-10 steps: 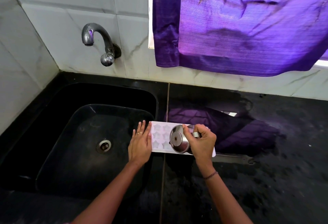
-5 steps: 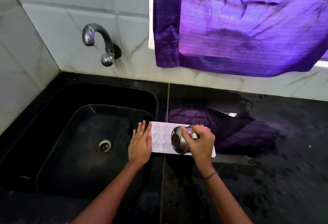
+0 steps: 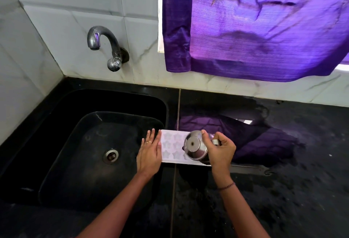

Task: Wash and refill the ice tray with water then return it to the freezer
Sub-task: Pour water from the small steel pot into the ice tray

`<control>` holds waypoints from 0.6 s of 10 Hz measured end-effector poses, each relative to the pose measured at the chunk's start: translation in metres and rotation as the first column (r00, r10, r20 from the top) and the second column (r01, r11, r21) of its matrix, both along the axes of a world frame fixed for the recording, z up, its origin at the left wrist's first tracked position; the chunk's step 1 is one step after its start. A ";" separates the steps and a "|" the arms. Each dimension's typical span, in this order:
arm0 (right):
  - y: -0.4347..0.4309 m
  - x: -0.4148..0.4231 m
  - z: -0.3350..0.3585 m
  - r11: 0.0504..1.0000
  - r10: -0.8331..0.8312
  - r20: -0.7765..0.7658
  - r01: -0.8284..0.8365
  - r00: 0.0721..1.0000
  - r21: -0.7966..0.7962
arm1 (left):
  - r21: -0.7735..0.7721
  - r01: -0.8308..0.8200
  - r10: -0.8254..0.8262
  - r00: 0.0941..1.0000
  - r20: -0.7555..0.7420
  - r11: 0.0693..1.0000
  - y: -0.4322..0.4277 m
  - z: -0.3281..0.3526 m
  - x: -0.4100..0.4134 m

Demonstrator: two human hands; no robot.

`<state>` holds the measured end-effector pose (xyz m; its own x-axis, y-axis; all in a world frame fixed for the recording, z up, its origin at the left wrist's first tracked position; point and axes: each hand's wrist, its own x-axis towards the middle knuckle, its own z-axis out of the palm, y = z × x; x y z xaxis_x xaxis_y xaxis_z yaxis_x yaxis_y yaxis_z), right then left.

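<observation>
1. Tray handling comes first: the ice tray (image 3: 172, 146) looks like thin, light plastic, likely to flex and slop once its cells hold water, so it is best taken by both short ends and kept level (wet plastic may also be slippery).
2. The tray is a white rectangle with rows of pale star-shaped cells. Whether the cells hold water cannot be told.
3. It lies flat on the black counter (image 3: 283, 200), just right of the black sink (image 3: 75, 143), its left end at the sink's edge. Its right part is hidden under the vessel and hand.
4. The left hand (image 3: 149, 154) lies open and flat, fingers straight, its edge touching the tray's left end to steady it; it grips nothing.
5. The right hand (image 3: 220, 151) is closed around a small steel vessel (image 3: 194, 148), tilted over the tray's right half with its base facing the camera, apparently pouring. No stream is visible.
6. A steel tap (image 3: 105, 47) sits on the tiled wall far beyond the sink, not running. A purple curtain (image 3: 255, 26) hangs to the far right.
</observation>
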<state>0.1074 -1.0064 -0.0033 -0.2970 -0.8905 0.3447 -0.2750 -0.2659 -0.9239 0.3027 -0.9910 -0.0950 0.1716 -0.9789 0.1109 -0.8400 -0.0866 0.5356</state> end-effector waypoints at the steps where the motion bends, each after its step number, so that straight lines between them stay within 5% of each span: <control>1: 0.000 -0.004 0.002 1.000 -0.020 0.073 0.019 0.997 0.022 | -0.005 0.001 -0.001 1.000 -0.001 1.000 0.000 0.000 0.000; 6: 0.006 -0.012 0.002 0.998 0.012 -0.091 -0.017 0.996 -0.053 | 0.003 -0.001 0.001 1.000 0.011 1.000 0.000 0.000 0.000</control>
<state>0.0950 -1.0003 -0.0018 -0.2495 -0.8741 0.4169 -0.3531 -0.3187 -0.8796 0.3031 -0.9907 -0.0949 0.1718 -0.9790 0.1099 -0.8456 -0.0893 0.5262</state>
